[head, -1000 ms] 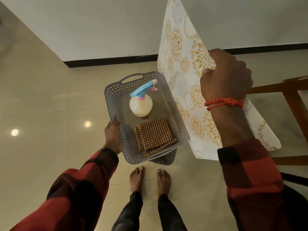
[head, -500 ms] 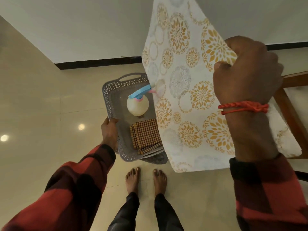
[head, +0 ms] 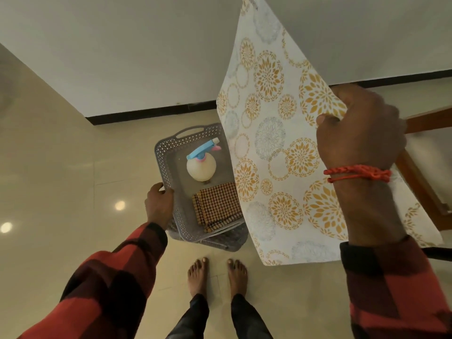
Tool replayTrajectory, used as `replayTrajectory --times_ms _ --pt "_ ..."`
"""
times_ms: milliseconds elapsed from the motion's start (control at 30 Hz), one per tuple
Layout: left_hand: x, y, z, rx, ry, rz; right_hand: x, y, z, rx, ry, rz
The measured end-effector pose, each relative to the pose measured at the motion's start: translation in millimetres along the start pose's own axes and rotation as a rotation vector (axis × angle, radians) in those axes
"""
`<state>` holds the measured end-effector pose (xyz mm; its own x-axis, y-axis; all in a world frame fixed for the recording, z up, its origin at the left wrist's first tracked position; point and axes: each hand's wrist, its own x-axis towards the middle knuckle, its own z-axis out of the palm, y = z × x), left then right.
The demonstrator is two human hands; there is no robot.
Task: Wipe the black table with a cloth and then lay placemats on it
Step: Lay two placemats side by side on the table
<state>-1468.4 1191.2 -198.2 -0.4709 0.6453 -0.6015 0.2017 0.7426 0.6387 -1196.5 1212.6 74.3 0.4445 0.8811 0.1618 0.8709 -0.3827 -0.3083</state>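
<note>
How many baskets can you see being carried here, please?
2: a grey perforated basket gripped by the left hand, and a second basket nested beneath it, only partly visible; more could be hidden.

Glossy beige tiled floor (head: pixel 61 167) — two bare feet (head: pixel 216 277) on it.

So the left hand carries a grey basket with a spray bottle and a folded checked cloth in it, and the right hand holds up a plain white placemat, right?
Not quite. The head view shows the placemat in the right hand is patterned with gold and grey floral circles, not plain. The rest holds: the left hand carries the grey basket with the spray bottle and checked cloth.
</note>
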Motion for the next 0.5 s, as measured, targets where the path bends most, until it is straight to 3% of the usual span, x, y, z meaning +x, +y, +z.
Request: replayTrajectory --times_ms 167,267,333,433,500 --pt "-58 32 -20 -0.252 0.411 -0.01 5 27 -33 0.009 0.068 0.065" --pt "-99 53 -25 -0.417 0.563 0.201 -4 38 -67 0.062 0.088 0.136" --pt "-130 72 -23 -0.433 0.53 0.392 -5 47 -86 0.148 0.108 0.168" --pt "-188 115 -20 -0.342 0.357 0.71 -12 66 -114 0.288 0.13 0.237" --pt "-214 141 -18 -0.234 0.157 0.739 -16 81 -128 0.392 0.136 0.291"
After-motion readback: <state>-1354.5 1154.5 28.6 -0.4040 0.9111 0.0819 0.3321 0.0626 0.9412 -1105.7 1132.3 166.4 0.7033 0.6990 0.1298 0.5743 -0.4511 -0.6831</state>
